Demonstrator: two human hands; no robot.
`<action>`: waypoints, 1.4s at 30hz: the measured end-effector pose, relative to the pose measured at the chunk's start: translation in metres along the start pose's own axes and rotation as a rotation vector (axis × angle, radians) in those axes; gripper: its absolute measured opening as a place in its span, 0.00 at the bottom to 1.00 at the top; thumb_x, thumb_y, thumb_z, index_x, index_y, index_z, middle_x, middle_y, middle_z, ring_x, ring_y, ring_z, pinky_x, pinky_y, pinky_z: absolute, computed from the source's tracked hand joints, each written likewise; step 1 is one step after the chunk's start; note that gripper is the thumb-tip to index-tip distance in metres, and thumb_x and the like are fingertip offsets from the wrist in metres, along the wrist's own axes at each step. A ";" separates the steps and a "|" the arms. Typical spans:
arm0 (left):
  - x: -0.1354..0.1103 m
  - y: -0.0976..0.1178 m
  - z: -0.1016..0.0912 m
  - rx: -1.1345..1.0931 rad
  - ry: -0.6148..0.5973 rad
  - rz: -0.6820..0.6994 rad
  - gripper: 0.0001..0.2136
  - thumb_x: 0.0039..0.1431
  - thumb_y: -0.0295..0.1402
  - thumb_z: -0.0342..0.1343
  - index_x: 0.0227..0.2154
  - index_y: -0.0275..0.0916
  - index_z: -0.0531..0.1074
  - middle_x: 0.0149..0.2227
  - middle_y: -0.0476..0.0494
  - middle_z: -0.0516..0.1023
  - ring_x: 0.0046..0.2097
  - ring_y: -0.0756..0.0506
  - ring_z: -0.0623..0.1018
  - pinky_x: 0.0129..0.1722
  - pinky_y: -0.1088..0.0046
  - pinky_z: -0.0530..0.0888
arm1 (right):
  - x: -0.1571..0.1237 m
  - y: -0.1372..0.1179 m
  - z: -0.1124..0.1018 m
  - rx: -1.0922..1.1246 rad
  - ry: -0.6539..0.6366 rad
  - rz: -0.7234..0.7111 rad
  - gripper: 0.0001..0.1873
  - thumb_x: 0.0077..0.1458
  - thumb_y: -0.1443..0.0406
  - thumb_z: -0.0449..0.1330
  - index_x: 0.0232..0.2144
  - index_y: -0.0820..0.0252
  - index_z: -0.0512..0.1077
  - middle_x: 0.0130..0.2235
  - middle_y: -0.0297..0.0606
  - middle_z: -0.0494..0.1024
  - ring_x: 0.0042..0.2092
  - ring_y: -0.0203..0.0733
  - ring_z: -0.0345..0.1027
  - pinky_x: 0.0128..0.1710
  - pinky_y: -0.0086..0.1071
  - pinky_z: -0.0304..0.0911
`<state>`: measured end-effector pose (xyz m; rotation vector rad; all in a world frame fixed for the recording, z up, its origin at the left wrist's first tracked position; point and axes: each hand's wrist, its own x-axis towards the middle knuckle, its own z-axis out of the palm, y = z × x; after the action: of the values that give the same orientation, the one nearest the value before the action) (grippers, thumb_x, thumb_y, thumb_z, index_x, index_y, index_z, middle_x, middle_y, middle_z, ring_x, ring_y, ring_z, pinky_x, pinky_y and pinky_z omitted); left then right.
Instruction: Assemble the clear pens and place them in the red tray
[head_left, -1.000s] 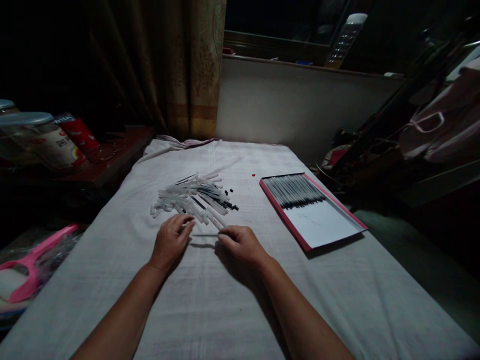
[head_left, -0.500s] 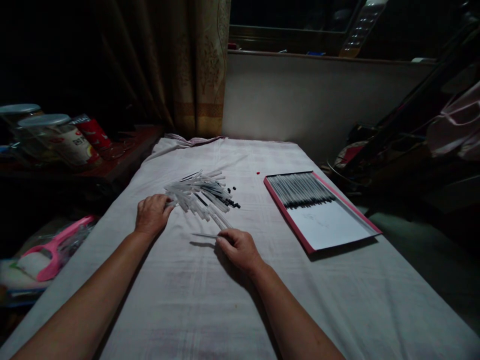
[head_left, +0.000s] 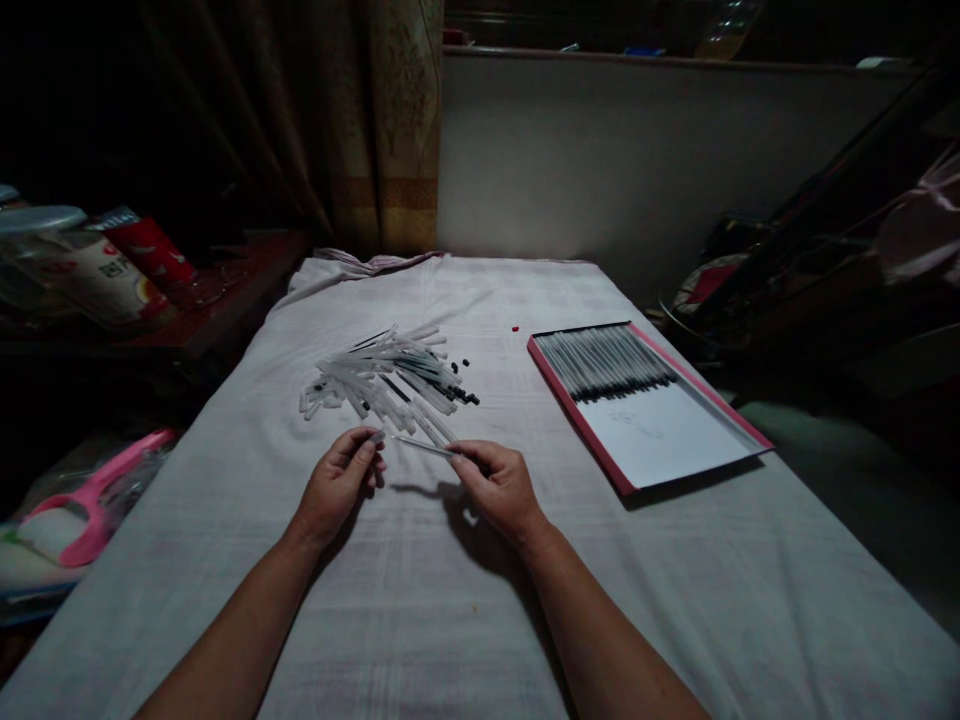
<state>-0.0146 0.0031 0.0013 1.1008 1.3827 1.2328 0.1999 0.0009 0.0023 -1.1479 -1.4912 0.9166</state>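
My right hand (head_left: 499, 485) pinches a slim clear pen (head_left: 421, 445), its narrow end pointing left. Facing that end, my left hand (head_left: 341, 485) is closed on a small translucent piece that looks like a pen cap (head_left: 377, 436). A small gap separates the two. Just beyond both hands lies a loose pile of clear pen barrels (head_left: 390, 405) with dark refills among them. Short translucent caps (head_left: 322, 395) lie at the pile's left side, and small black plugs (head_left: 466, 397) at its right.
On the right, a shallow red-edged box (head_left: 585, 440) holds a row of pens (head_left: 607, 360) with black ends. A tiny red piece (head_left: 515, 328) lies on the white cloth (head_left: 420, 620). Jars (head_left: 90, 270) stand on a side table at left, near pink-handled scissors (head_left: 97, 500).
My left hand has come away from the pile's left side, moving right and nearer with the small cap. My right hand still holds the pen, nearly in place. The view has shifted slightly.
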 end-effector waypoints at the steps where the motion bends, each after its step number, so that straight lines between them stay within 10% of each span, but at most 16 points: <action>1: 0.000 0.001 0.000 -0.019 -0.012 -0.015 0.24 0.47 0.53 0.65 0.39 0.39 0.73 0.30 0.49 0.76 0.23 0.53 0.72 0.21 0.78 0.67 | 0.000 0.000 -0.001 -0.004 0.004 -0.002 0.11 0.53 0.63 0.60 0.35 0.58 0.82 0.34 0.42 0.84 0.35 0.44 0.77 0.39 0.36 0.72; 19: -0.004 0.002 -0.005 0.257 -0.169 0.133 0.13 0.54 0.45 0.62 0.34 0.41 0.78 0.34 0.46 0.78 0.36 0.45 0.77 0.36 0.71 0.74 | 0.003 -0.005 -0.017 -0.137 -0.229 0.075 0.12 0.55 0.63 0.61 0.37 0.59 0.83 0.34 0.42 0.84 0.34 0.43 0.78 0.35 0.33 0.69; 27: -0.007 0.004 -0.011 0.116 -0.300 -0.121 0.15 0.52 0.44 0.63 0.35 0.37 0.78 0.24 0.47 0.76 0.26 0.49 0.73 0.28 0.73 0.71 | 0.003 -0.007 -0.019 -0.137 -0.371 0.092 0.12 0.58 0.63 0.59 0.36 0.59 0.82 0.32 0.39 0.83 0.33 0.40 0.75 0.34 0.30 0.66; 42: -0.003 -0.003 -0.009 0.114 -0.250 -0.128 0.17 0.53 0.46 0.62 0.38 0.37 0.76 0.26 0.46 0.77 0.29 0.47 0.77 0.29 0.73 0.72 | 0.002 -0.010 -0.005 -0.260 -0.307 0.049 0.12 0.58 0.64 0.56 0.31 0.60 0.80 0.27 0.37 0.80 0.30 0.38 0.73 0.32 0.29 0.64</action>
<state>-0.0236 -0.0018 -0.0010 1.1820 1.3213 0.9011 0.2028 0.0002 0.0138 -1.2760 -1.8817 0.9866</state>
